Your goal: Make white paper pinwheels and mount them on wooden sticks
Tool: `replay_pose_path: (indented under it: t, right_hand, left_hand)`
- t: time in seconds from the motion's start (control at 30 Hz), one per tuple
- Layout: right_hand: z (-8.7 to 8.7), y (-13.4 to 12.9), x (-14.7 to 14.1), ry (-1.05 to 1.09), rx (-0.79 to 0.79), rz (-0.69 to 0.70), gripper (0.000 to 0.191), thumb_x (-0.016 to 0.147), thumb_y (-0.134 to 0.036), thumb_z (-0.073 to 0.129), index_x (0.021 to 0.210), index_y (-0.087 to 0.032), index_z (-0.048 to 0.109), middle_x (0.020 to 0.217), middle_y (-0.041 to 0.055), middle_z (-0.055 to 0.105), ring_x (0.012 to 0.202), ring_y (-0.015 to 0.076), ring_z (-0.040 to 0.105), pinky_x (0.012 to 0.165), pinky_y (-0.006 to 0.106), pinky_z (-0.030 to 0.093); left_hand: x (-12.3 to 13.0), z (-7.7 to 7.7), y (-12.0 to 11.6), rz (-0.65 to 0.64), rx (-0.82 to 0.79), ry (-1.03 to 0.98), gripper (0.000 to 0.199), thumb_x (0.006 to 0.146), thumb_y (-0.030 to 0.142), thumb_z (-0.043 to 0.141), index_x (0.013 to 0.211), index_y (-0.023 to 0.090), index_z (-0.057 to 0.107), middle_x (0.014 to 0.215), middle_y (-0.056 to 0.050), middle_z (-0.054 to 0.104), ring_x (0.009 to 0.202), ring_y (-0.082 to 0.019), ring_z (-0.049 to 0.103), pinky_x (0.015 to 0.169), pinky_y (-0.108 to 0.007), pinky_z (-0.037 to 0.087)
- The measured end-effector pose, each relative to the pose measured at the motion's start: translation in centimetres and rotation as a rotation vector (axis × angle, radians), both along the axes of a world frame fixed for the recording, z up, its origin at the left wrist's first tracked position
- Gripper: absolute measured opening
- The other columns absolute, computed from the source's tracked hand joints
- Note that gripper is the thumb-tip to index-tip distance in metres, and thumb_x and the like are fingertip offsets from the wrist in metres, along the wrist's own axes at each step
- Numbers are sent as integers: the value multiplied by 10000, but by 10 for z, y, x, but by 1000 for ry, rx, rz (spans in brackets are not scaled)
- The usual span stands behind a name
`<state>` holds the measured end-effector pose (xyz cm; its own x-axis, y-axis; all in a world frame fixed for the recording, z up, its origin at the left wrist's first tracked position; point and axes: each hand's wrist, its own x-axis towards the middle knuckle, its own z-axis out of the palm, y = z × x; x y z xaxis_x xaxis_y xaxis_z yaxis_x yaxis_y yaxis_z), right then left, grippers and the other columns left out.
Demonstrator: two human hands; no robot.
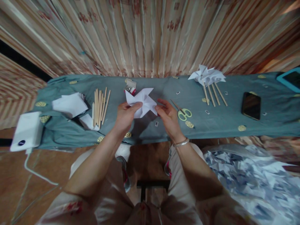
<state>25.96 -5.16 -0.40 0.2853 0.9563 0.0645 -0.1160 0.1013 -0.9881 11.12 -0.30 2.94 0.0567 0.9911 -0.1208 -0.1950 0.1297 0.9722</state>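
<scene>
A white paper pinwheel [146, 99] with folded, pointed blades is held above the table in front of me. My left hand [125, 116] grips its left side, with the thumb lying on the paper near the centre. At the blade tip on the right, my right hand [169, 118] has its thumb against the paper and its other fingers curled behind. Just behind the pinwheel stands a small open box [130, 86] with shiny metal bits inside. Green-handled scissors [183, 113] lie to the right of my right hand.
Wooden sticks [100, 106] and stacked white paper [70, 104] lie left. Finished pinwheels on sticks [212, 90], a phone [251, 105] and a blue-edged device [290, 79] are right. A white box with a cable [27, 131] sits at the left edge; a bag of folded paper [255, 178] is below right.
</scene>
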Motion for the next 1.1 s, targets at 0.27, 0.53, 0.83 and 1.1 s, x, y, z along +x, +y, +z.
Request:
replay_pose_path:
  t: [0.27, 0.53, 0.83, 1.1]
  right_hand:
    - [2, 7, 2, 93, 3, -84, 302, 789, -482, 690, 923, -221, 617, 997, 49, 719, 883, 192, 691, 776, 350, 582]
    - [18, -7, -2, -318, 172, -199, 119, 833, -350, 672, 816, -242, 626, 1321, 75, 596, 1220, 244, 581, 1048, 464, 481]
    - [15, -3, -1, -299, 123, -211, 155, 854, -389, 650, 911, -246, 638, 1375, 79, 572, 1274, 242, 551, 1071, 477, 457]
    - [22, -1, -5, 143, -100, -19, 371, 760, -478, 741, 1015, -215, 676, 1020, 52, 724, 1003, 231, 671, 934, 403, 525]
  left_hand:
    - [0, 0, 6, 17, 25, -1, 275, 560, 389, 842, 715, 199, 717, 740, -7, 730, 681, -169, 660, 652, -294, 505]
    - [8, -1, 4, 15, -11, -21, 248, 532, 332, 857, 713, 196, 755, 719, 0, 742, 639, -153, 642, 631, -275, 514]
    - [10, 2, 2, 3, -37, -29, 279, 521, 352, 890, 707, 188, 761, 717, -15, 752, 618, -168, 650, 600, -276, 514]
    - [12, 7, -8, -44, -119, -80, 293, 501, 339, 892, 702, 167, 766, 675, -23, 739, 582, -142, 631, 600, -254, 511]
